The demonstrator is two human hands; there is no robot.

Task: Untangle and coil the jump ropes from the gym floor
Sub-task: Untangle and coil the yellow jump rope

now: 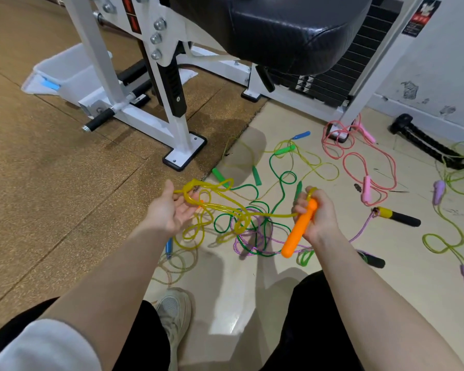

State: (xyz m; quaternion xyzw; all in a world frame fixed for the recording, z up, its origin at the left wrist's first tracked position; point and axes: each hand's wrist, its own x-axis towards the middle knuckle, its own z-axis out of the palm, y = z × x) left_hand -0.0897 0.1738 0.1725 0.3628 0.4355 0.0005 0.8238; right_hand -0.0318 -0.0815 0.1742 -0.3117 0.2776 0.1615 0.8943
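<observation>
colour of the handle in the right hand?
Orange. The handle is gripped by the right hand, with yellow cord attached; clearest in the head view.

Bright, even indoor light, soft shadows, wide-angle bending at edges.
</observation>
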